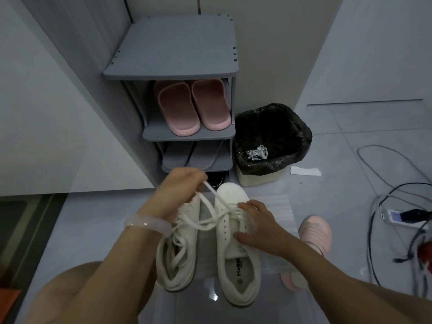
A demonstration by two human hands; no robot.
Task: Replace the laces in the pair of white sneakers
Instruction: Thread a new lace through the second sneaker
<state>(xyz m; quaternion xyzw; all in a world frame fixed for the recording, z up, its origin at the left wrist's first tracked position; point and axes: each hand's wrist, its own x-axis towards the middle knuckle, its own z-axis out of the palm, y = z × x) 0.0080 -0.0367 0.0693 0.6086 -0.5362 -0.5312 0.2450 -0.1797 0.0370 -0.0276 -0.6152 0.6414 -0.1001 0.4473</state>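
Note:
Two white sneakers stand side by side on the grey floor, toes pointing away from me. The left sneaker (174, 260) is laced loosely. The right sneaker (236, 272) has a white lace (211, 189) running from its eyelets up to my left hand (180, 183), which pinches the lace end above the toes. My right hand (259, 228) rests on the right sneaker's outer side near the eyelets and holds it down. A pale bangle circles my left wrist. An old white lace (257, 152) lies bundled in the bin.
A grey shoe rack (177, 73) stands ahead with pink slippers (194, 106) on a shelf. A bin with a black liner (272, 139) sits to its right. Cables and a power strip (397, 217) lie at the right. My foot wears a pink slipper (315, 232).

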